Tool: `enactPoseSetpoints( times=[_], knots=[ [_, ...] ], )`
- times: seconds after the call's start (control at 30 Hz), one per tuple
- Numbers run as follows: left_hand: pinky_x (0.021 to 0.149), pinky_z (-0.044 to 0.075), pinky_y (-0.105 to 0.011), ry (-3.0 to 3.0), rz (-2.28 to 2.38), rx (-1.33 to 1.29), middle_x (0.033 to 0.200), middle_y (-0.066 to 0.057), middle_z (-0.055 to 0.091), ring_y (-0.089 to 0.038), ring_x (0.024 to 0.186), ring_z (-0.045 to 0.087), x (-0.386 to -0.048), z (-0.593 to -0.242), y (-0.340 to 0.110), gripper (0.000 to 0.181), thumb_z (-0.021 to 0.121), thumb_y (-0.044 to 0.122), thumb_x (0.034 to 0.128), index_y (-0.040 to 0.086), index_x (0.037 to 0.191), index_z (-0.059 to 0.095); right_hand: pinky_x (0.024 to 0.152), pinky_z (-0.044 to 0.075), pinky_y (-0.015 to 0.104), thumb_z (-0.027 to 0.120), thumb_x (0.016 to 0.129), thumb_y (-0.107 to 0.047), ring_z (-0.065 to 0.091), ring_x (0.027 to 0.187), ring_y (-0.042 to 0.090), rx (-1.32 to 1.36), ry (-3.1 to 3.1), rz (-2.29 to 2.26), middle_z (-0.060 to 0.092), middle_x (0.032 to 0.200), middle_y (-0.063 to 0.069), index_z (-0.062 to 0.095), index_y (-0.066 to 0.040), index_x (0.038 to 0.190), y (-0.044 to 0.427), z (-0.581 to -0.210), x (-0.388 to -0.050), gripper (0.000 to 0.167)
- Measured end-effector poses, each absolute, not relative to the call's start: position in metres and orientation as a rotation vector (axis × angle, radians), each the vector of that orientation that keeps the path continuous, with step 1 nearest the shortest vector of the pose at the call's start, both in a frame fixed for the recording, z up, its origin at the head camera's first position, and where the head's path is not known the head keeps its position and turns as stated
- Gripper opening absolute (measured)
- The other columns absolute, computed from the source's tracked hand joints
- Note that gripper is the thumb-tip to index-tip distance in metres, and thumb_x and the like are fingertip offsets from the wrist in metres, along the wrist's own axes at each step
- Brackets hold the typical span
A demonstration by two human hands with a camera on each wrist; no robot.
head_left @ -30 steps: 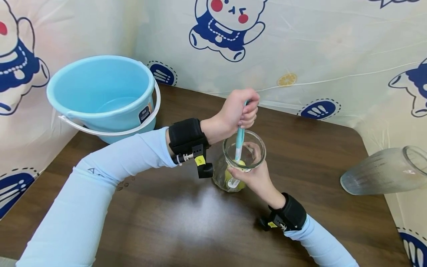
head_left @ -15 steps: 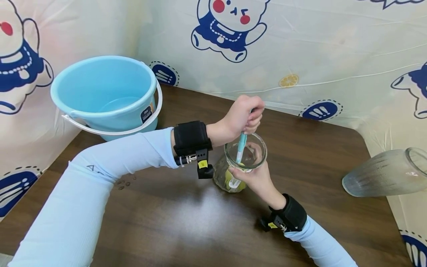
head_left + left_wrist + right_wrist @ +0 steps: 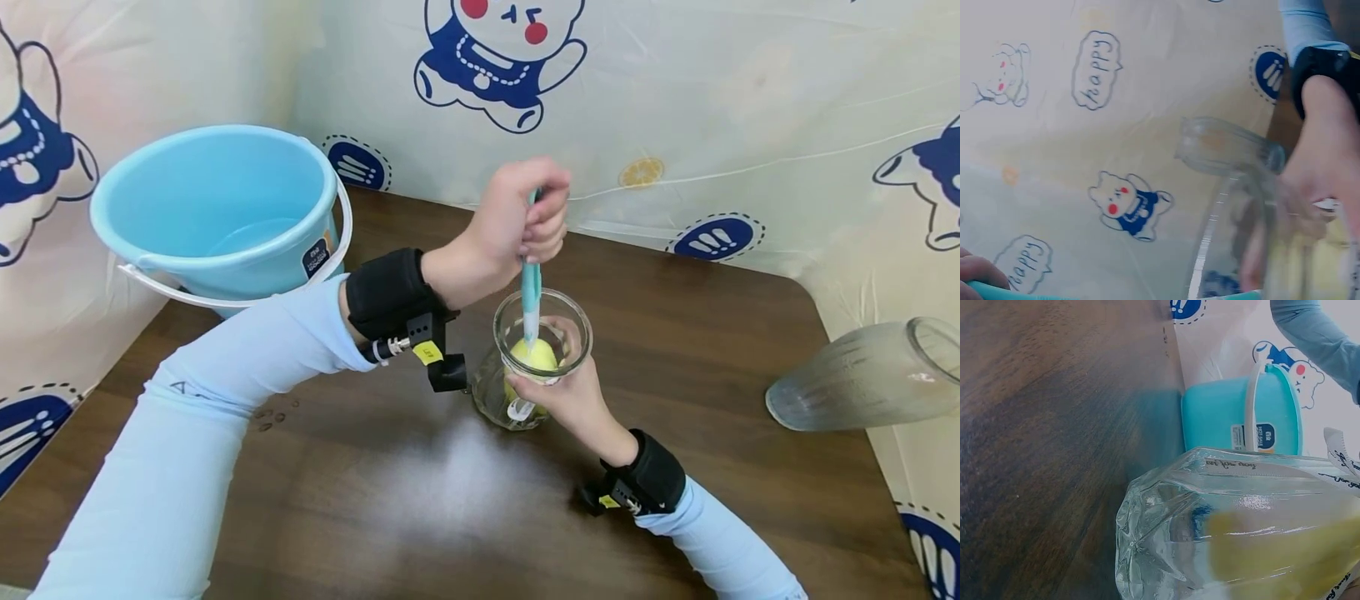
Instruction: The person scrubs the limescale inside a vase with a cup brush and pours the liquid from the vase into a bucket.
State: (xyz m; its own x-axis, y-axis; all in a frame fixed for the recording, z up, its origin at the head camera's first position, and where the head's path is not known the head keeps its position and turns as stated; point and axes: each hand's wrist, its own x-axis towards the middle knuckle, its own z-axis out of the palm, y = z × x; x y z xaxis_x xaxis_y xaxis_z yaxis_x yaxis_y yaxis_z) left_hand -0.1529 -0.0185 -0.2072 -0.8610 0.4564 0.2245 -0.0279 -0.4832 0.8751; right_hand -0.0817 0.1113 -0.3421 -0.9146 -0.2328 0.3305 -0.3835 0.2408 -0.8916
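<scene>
Teal-handled brush [image 3: 531,287], yellow sponge head [image 3: 536,355] inside glass jar [image 3: 491,392] | left hand [image 3: 510,225]: fingers clenched round brush | right hand [image 3: 566,392]: fingers grasping jar | blue bucket [image 3: 262,273] on bench [image 3: 450,508]

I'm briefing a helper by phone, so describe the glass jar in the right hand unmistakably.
On the brown table, right of the blue bucket, the right hand grips a clear glass jar. Unlike the hazier vase by the table's right edge, it has a yellow-headed brush inside.
</scene>
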Motion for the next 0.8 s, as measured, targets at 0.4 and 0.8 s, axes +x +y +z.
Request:
enactPoseSetpoints(
  times=[0.4,0.8],
  knots=[
    [0.033,0.009,-0.026,1.385,2.522,0.831,0.037,0.001,0.019,-0.015,0.029,0.014,-0.142,-0.168,-0.035,0.047,0.022,0.003,0.0897,0.011,0.044,0.021,0.083,0.042,0.018,0.075,0.062,0.01,0.049,0.095,0.015,0.585,-2.37,1.815,0.05,0.11,0.023,0.036,0.011,0.122,0.112,-0.342,-0.083,0.071],
    [0.032,0.011,-0.025,1.412,2.531,1.008,0.037,0.006,0.021,-0.01,0.029,0.014,-0.131,-0.221,-0.022,0.045,0.025,0.001,0.0873,0.012,0.043,0.021,0.079,0.042,0.015,0.075,0.062,0.01,0.05,0.091,0.011,0.625,-2.339,1.774,0.05,0.11,0.025,0.038,0.013,0.116,0.111,-0.343,-0.083,0.066]
  ],
)
